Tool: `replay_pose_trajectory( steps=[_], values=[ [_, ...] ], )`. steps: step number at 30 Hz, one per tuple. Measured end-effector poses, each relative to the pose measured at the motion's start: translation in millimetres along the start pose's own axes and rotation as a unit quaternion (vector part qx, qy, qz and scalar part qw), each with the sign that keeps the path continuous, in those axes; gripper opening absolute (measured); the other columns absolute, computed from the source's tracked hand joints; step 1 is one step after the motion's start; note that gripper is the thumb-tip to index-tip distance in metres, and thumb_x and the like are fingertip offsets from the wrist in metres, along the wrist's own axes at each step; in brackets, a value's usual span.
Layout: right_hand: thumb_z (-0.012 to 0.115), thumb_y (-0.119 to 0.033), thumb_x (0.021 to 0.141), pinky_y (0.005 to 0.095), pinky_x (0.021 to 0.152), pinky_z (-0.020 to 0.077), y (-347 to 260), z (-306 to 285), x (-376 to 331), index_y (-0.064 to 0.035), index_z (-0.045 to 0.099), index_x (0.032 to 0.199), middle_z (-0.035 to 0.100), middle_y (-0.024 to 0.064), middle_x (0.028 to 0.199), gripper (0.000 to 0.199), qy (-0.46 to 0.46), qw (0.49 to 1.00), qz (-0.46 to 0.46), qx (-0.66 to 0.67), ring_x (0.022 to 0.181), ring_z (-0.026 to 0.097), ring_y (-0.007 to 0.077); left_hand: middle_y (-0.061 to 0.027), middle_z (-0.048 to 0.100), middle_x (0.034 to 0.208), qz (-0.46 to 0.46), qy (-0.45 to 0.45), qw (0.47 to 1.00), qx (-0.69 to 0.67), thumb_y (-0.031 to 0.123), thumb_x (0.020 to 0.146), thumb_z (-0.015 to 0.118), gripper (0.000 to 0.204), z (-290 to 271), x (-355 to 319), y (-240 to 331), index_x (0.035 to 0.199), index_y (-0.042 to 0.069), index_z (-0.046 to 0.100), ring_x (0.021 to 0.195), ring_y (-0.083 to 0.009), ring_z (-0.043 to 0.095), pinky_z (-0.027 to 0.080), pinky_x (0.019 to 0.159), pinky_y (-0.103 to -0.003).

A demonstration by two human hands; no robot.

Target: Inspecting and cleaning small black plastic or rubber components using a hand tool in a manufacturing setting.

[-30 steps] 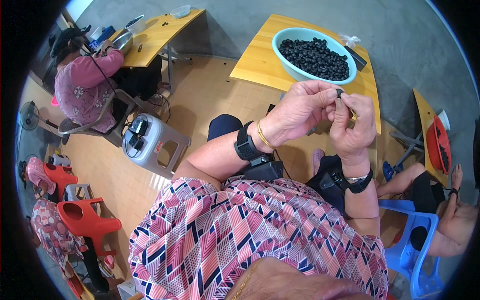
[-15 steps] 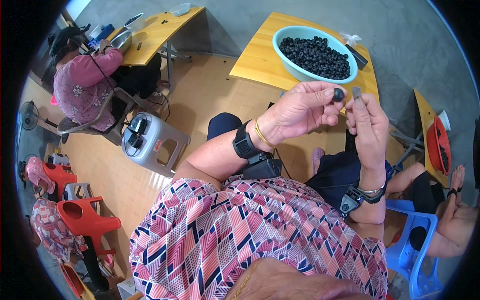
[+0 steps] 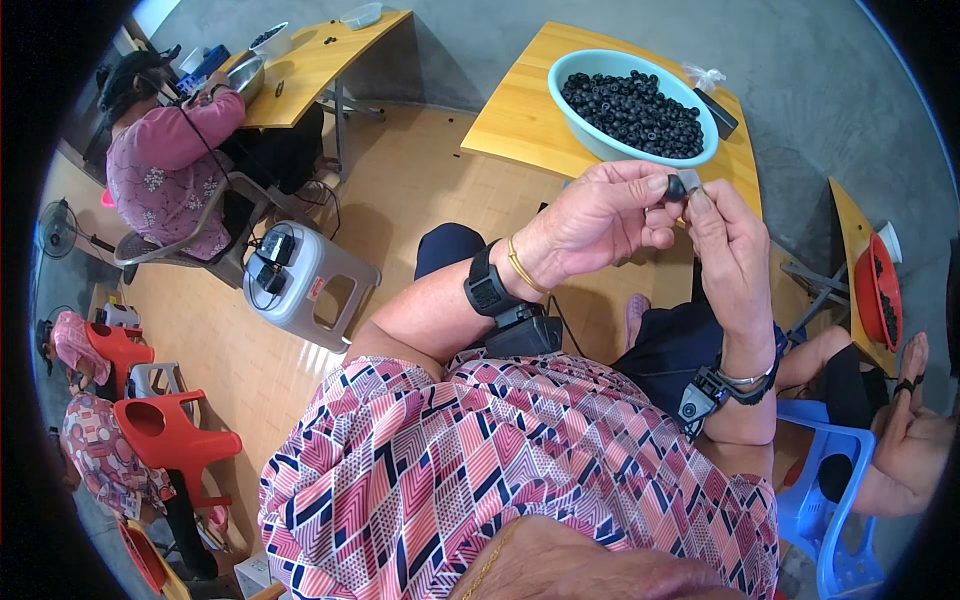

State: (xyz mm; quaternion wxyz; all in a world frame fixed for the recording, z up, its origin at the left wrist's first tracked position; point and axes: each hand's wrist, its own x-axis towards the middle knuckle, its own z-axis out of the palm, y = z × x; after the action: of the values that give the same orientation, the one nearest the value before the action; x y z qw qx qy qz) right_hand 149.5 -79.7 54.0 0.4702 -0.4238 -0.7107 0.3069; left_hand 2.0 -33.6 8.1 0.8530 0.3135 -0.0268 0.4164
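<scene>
My left hand (image 3: 600,215) pinches a small round dark piece (image 3: 675,186) between thumb and fingertips, raised in front of me. My right hand (image 3: 730,250) stands just to its right, fingertips closed on a small flat grey piece (image 3: 690,180) held against the dark one. Both wrists carry black strapped devices, and a gold bangle circles the left one. Just beyond the hands a light blue bowl (image 3: 580,130) full of the same dark round pieces sits on a yellow wooden table (image 3: 510,115).
A grey stool (image 3: 310,285) stands on the floor to my left. A person in pink sits at another yellow table (image 3: 310,65) at far left. Red stools (image 3: 170,435) stand at lower left. Another person's hand (image 3: 910,440), a blue chair (image 3: 830,500) and a red bowl (image 3: 870,300) are on the right.
My right hand has turned and risen so its fingertips meet the dark piece from the right; the left hand has kept its pinch and shifted slightly.
</scene>
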Motion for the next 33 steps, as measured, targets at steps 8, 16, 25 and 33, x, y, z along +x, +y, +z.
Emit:
replay_pose_trajectory(
  steps=[8, 16, 25, 33],
  values=[
    [0.043, -0.02, 0.091, 0.0182, 0.053, 0.0293, 4.2, 0.8, 2.0, -0.0027, 0.05, 0.078, 0.043, -0.0033, 0.068, 0.022, -0.007, 1.0, 0.004, -0.023, 0.06, 0.035, 0.0036, -0.0065, 0.056, 0.081, 0.022, 0.021, 0.998, 0.051, 0.015, 0.086, 0.051, 0.022, 0.3, -1.5, 0.8, 0.103, 0.001, 0.054, 0.065, -0.012, 0.051, 0.046, 0.061, -0.024],
    [0.043, -0.019, 0.091, 0.0179, 0.056, 0.0311, 4.9, 3.5, 1.9, -0.0024, 0.05, 0.079, 0.047, -0.0025, 0.069, 0.021, -0.016, 1.0, 0.004, -0.011, 0.063, 0.037, 0.0039, -0.0069, 0.058, 0.082, 0.043, 0.037, 0.996, 0.072, 0.014, 0.085, 0.052, 0.023, -2.1, -1.9, -0.1, 0.103, 0.0, 0.055, 0.067, -0.0132, 0.054, 0.048, 0.061, -0.025],
    [0.045, -0.01, 0.088, 0.024, 0.057, 0.0426, 4.0, 9.5, -0.9, 0.0021, 0.053, 0.083, 0.059, 0.0069, 0.07, 0.015, -0.037, 0.998, -0.046, 0.012, 0.065, 0.055, 0.0091, -0.0078, 0.059, 0.085, 0.034, 0.036, 0.988, 0.145, 0.011, 0.083, 0.054, 0.023, -9.0, -4.7, 2.2, 0.102, -0.002, 0.056, 0.068, -0.0133, 0.055, 0.051, 0.062, -0.027],
    [0.044, -0.017, 0.09, 0.0186, 0.049, 0.0317, 15.5, 10.0, -7.7, -0.002, 0.05, 0.082, 0.046, -0.0023, 0.064, 0.018, -0.015, 0.998, -0.055, 0.028, 0.056, 0.039, 0.0041, -0.0075, 0.058, 0.083, 0.01, 0.02, 0.998, 0.063, 0.014, 0.085, 0.051, 0.024, -12.7, -2.5, 1.4, 0.103, -0.002, 0.055, 0.066, -0.0146, 0.056, 0.05, 0.063, -0.025]
  ],
)
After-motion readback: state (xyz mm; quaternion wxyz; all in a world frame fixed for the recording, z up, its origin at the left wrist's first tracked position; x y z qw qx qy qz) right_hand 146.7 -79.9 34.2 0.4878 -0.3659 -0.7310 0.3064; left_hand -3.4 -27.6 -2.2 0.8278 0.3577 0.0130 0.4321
